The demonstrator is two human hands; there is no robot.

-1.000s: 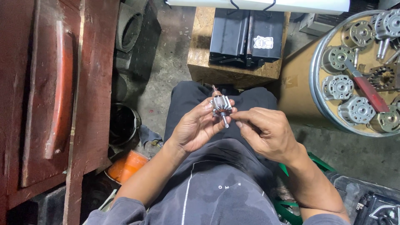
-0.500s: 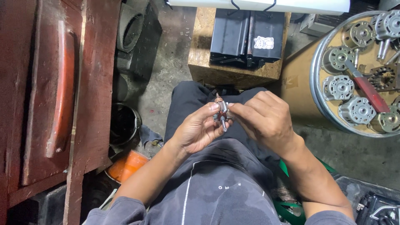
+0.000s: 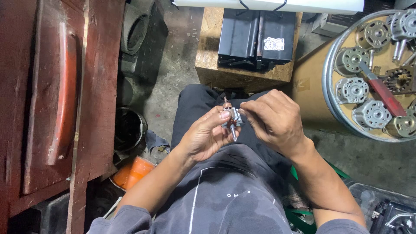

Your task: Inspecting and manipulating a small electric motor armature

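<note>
Now the left hand [image 3: 203,138] pinched a small motor rotor [image 3: 230,121] at its middle, fingers closed tight; its shaft ran nearly upright, tilted slightly, poking out above and below. The right hand [image 3: 273,119] gripped its side.

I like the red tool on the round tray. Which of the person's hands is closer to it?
Right. The right hand is on the side of the round tray where the red-handled tool lies, though not touching it. The left hand is farther away, holding the small motor rotor.
</note>
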